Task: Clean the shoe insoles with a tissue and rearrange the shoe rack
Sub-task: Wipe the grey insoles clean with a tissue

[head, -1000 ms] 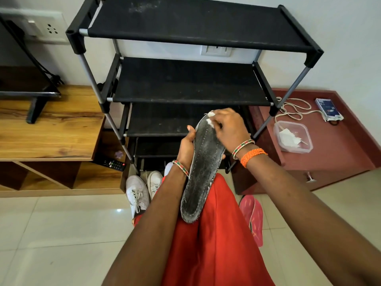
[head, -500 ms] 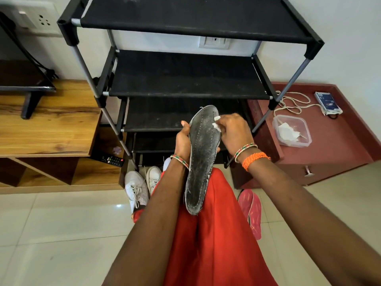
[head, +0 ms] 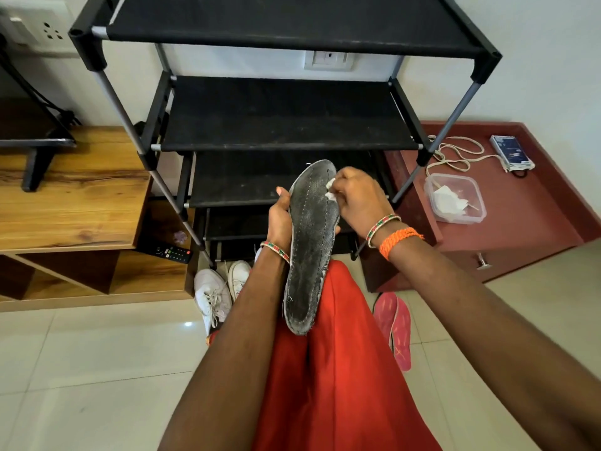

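A black shoe rack [head: 286, 115] with grey poles stands against the far wall, its fabric shelves bare as far as they show. To its left sits a wooden cabinet [head: 71, 196] with a black remote control [head: 169, 253] on a lower ledge; to its right is a dark red cabinet [head: 520, 222] carrying a clear plastic container [head: 455, 198] of crumpled tissues, a coiled cord [head: 455, 154] and a small blue device [head: 512, 153]. Near the camera, red fabric [head: 338, 369] covers the person's lap. On the tiled floor a pair of white sneakers [head: 218, 294] lies left of the lap, at the foot of the rack, and a pink insole [head: 395, 327] lies to the right.

The grey insole [head: 310, 249], worn and stitched along its edge, stands nearly upright in front of the rack, heel end resting on the red fabric. The left hand [head: 281, 219] grips its left edge around mid-length, thumb up the side. The right hand [head: 361, 200] has its fingers curled on a small white tissue [head: 331, 190], pressed against the insole's upper right edge (only a scrap of it shows).
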`<action>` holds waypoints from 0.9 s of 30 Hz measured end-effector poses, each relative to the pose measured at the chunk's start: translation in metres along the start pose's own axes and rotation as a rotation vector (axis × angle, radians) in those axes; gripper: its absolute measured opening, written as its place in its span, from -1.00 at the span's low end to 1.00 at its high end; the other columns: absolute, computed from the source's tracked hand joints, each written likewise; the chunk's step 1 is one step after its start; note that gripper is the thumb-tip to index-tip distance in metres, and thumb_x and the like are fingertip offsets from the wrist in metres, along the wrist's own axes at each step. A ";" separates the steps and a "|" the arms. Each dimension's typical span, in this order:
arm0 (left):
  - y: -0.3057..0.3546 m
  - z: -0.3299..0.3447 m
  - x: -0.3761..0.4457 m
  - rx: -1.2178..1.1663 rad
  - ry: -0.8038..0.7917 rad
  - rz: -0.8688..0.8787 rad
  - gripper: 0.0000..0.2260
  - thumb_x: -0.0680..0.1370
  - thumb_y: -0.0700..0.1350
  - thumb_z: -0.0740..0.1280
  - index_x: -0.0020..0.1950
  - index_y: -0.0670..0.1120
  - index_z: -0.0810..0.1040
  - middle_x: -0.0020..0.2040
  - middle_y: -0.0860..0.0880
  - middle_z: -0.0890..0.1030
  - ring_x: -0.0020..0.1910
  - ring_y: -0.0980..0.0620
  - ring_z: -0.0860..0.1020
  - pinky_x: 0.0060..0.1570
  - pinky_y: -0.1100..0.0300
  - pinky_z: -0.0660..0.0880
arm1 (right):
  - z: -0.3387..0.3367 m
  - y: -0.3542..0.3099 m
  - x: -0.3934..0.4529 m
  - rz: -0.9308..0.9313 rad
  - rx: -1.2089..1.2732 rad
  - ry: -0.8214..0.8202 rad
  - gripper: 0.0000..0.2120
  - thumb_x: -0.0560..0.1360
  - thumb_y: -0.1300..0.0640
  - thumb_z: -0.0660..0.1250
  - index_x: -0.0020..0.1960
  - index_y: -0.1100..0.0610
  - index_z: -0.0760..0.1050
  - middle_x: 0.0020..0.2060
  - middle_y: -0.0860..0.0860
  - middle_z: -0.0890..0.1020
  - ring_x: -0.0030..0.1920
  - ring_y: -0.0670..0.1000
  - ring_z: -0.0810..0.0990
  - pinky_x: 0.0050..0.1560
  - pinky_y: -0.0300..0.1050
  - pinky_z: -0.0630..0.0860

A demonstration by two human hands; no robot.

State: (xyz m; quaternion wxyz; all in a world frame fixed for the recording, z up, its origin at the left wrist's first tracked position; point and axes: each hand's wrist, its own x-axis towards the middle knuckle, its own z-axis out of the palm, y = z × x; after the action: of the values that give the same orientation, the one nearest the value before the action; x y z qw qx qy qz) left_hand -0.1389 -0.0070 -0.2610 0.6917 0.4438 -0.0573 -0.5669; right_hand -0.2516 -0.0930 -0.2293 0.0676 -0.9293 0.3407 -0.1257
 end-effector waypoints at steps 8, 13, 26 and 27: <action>-0.001 0.003 -0.002 0.032 0.013 -0.027 -0.53 0.66 0.08 -0.09 -0.09 -0.15 0.51 -0.40 -0.05 0.62 -0.42 0.07 0.60 -0.38 0.29 0.56 | -0.009 0.003 0.001 -0.140 -0.086 -0.056 -0.80 0.43 0.37 0.26 0.00 0.24 0.59 -0.07 0.14 0.56 0.01 0.17 0.50 -0.11 0.06 0.53; -0.004 0.003 -0.003 -0.077 -0.040 -0.065 -0.50 0.65 0.10 -0.07 -0.08 -0.22 0.51 -0.38 -0.11 0.65 -0.41 0.00 0.64 -0.44 0.21 0.57 | -0.017 0.006 0.017 -0.141 -0.077 0.015 -0.79 0.47 0.35 0.25 0.07 0.25 0.58 0.01 0.11 0.59 0.06 0.14 0.50 -0.06 0.10 0.54; 0.005 0.003 -0.012 -0.201 -0.178 -0.115 -0.56 0.56 0.06 0.10 -0.12 -0.27 0.58 -0.16 -0.19 0.56 -0.25 -0.06 0.60 -0.18 0.15 0.55 | -0.009 -0.004 -0.031 -0.423 0.004 -0.062 -0.66 0.24 0.46 0.42 -0.02 0.25 0.63 -0.14 0.11 0.67 -0.08 0.19 0.62 -0.12 0.04 0.62; 0.005 0.005 -0.014 -0.228 -0.215 -0.135 -0.52 0.56 0.12 0.10 -0.16 -0.25 0.60 -0.22 -0.17 0.59 -0.27 -0.05 0.61 -0.19 0.14 0.56 | -0.008 -0.003 -0.029 -0.388 -0.012 -0.078 -0.68 0.25 0.40 0.46 0.00 0.24 0.62 -0.12 0.11 0.66 -0.06 0.18 0.60 -0.16 0.06 0.61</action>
State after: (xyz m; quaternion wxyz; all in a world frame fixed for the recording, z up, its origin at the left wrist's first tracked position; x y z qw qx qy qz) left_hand -0.1431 0.0017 -0.2493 0.6878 0.3021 -0.0362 -0.6591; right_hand -0.2729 -0.0722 -0.2258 0.0498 -0.9821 0.1530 -0.0983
